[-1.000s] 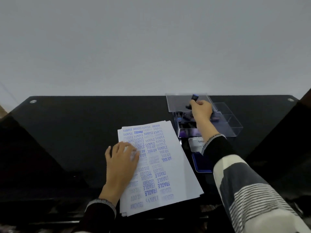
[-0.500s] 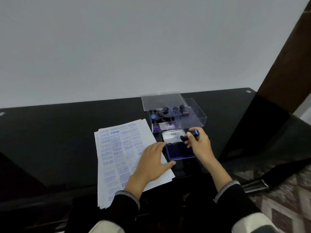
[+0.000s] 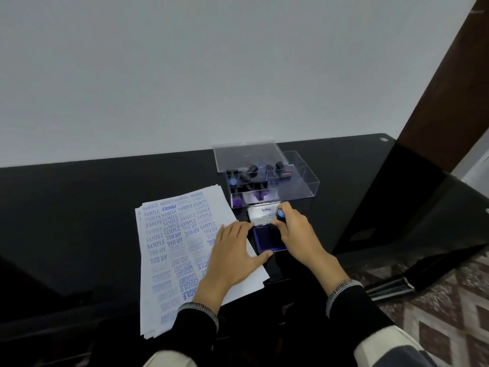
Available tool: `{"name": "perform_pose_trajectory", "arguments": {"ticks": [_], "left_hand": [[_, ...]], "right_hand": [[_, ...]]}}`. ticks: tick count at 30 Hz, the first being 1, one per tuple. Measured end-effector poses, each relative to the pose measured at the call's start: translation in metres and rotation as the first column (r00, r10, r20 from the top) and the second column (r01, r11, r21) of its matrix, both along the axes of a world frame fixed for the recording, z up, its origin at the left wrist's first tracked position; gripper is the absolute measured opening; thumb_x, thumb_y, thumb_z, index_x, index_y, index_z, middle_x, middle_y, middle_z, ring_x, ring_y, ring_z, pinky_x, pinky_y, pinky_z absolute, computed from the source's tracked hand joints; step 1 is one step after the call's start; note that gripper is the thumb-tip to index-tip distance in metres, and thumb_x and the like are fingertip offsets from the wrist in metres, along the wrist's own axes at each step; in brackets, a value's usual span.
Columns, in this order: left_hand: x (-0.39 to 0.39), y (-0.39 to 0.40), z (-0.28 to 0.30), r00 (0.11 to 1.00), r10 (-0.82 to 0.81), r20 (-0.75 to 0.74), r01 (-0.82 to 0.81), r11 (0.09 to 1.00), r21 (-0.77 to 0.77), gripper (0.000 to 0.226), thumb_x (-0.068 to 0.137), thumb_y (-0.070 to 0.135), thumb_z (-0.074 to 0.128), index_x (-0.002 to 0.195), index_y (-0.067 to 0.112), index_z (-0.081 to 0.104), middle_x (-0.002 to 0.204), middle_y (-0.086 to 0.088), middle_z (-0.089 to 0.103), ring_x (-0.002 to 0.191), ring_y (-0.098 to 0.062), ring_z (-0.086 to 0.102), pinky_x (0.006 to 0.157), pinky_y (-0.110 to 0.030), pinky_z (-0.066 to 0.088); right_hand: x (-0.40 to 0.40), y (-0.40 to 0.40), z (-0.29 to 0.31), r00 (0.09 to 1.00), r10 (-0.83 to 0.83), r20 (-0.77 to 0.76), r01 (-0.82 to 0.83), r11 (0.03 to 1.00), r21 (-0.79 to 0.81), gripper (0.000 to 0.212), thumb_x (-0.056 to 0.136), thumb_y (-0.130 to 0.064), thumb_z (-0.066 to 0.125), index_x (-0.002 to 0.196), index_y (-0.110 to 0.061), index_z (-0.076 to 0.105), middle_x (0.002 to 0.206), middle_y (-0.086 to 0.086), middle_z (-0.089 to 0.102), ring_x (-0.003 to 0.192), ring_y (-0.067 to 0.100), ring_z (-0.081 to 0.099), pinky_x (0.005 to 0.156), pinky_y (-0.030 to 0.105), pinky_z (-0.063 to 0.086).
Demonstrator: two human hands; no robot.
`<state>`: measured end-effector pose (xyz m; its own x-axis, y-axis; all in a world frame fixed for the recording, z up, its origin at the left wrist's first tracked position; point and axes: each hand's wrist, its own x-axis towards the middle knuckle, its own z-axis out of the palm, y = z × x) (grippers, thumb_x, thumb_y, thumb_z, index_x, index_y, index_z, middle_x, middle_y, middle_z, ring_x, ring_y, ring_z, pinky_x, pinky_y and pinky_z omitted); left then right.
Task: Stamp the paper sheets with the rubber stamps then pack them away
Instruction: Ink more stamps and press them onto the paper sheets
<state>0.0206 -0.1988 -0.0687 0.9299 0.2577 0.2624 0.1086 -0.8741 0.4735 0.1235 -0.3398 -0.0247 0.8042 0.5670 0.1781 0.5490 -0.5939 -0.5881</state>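
Now inking: the right hand grips a rubber stamp down on the ink pad; left hand, fingers flat, holds the paper sheets beside it, where the stamp should press next.

Left grip flat; right grip seemingly curled.

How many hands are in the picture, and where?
2. The left hand lies flat on the paper sheets; the right hand grips a stamp over the ink pad.
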Motion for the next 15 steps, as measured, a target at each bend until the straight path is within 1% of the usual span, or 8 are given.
{"name": "perform_pose_trajectory", "arguments": {"ticks": [1,3,5,7,9,11,13,15], "left_hand": [[0.000,0.000,0.000,1.000,-0.001,0.003,0.001,1.000,-0.001,0.075,0.080,0.070,0.052,0.138,0.023,0.041,0.136,0.010,0.044,0.130,-0.008,0.035,0.120,-0.034,0.009],[0.000,0.000,-0.001,1.000,-0.001,0.007,0.001,1.000,0.003,0.075,0.080,0.070,0.052,0.138,0.023,0.041,0.136,0.011,0.044,0.131,-0.008,0.035,0.120,-0.035,0.009],[0.000,-0.001,-0.002,1.000,0.001,0.008,-0.001,1.000,0.006,0.075,0.080,0.069,0.052,0.139,0.023,0.041,0.137,0.010,0.044,0.132,-0.008,0.034,0.120,-0.036,0.010],[0.000,-0.001,-0.002,1.000,0.005,0.008,-0.005,1.000,0.005,0.075,0.081,0.069,0.051,0.139,0.023,0.040,0.138,0.011,0.044,0.133,-0.008,0.033,0.120,-0.036,0.010],[0.000,-0.001,-0.002,1.000,0.006,0.003,-0.006,1.000,0.002,0.075,0.081,0.069,0.051,0.140,0.024,0.039,0.139,0.011,0.043,0.135,-0.007,0.031,0.121,-0.035,0.008],[0.000,-0.001,-0.001,1.000,0.007,-0.003,-0.007,1.000,-0.005,0.075,0.082,0.068,0.052,0.141,0.024,0.038,0.141,0.011,0.042,0.136,-0.008,0.029,0.121,-0.034,0.006],[0.000,-0.001,-0.001,1.000,0.006,-0.011,-0.006,1.000,-0.007,0.075,0.082,0.068,0.052,0.142,0.024,0.037,0.141,0.011,0.041,0.137,-0.008,0.028,0.121,-0.035,0.006],[0.000,-0.001,0.000,1.000,0.007,-0.018,-0.007,1.000,-0.004,0.076,0.083,0.068,0.051,0.142,0.024,0.036,0.142,0.011,0.040,0.138,-0.008,0.027,0.121,-0.034,0.005]], "right_hand": [[-0.001,0.001,-0.003,1.000,-0.005,0.029,0.005,1.000,-0.013,0.013,0.096,-0.018,0.051,0.096,-0.020,0.038,0.090,0.003,0.053,0.075,0.017,0.051,0.059,0.032,0.044],[-0.002,0.003,-0.007,0.997,-0.013,0.082,0.015,1.000,-0.016,0.018,0.094,-0.011,0.054,0.097,-0.020,0.038,0.089,0.003,0.052,0.075,0.016,0.052,0.059,0.028,0.042],[-0.004,0.005,-0.012,0.990,-0.011,0.138,0.016,0.999,-0.035,0.019,0.091,-0.006,0.055,0.099,-0.015,0.041,0.092,0.005,0.052,0.077,0.018,0.052,0.060,0.028,0.044],[-0.006,0.007,-0.015,0.975,-0.007,0.221,0.027,0.996,-0.086,0.015,0.091,-0.008,0.056,0.099,-0.010,0.044,0.089,0.004,0.050,0.075,0.016,0.044,0.058,0.027,0.036],[-0.006,0.009,-0.016,0.965,-0.020,0.260,0.045,0.995,-0.089,0.015,0.090,-0.006,0.057,0.095,-0.009,0.044,0.084,0.000,0.045,0.074,0.015,0.038,0.059,0.025,0.030],[-0.005,0.011,-0.014,0.972,-0.045,0.229,0.061,0.996,-0.063,0.020,0.088,-0.002,0.057,0.092,-0.012,0.040,0.082,-0.001,0.043,0.073,0.016,0.040,0.059,0.025,0.030],[-0.003,0.012,-0.013,0.984,-0.066,0.163,0.072,0.997,-0.032,0.025,0.088,-0.001,0.055,0.090,-0.015,0.035,0.082,0.001,0.046,0.076,0.019,0.046,0.060,0.028,0.035],[-0.003,0.013,-0.014,0.985,-0.071,0.157,0.075,0.997,-0.017,0.026,0.088,0.000,0.054,0.089,-0.016,0.034,0.082,0.002,0.047,0.076,0.020,0.047,0.060,0.027,0.035]]}}
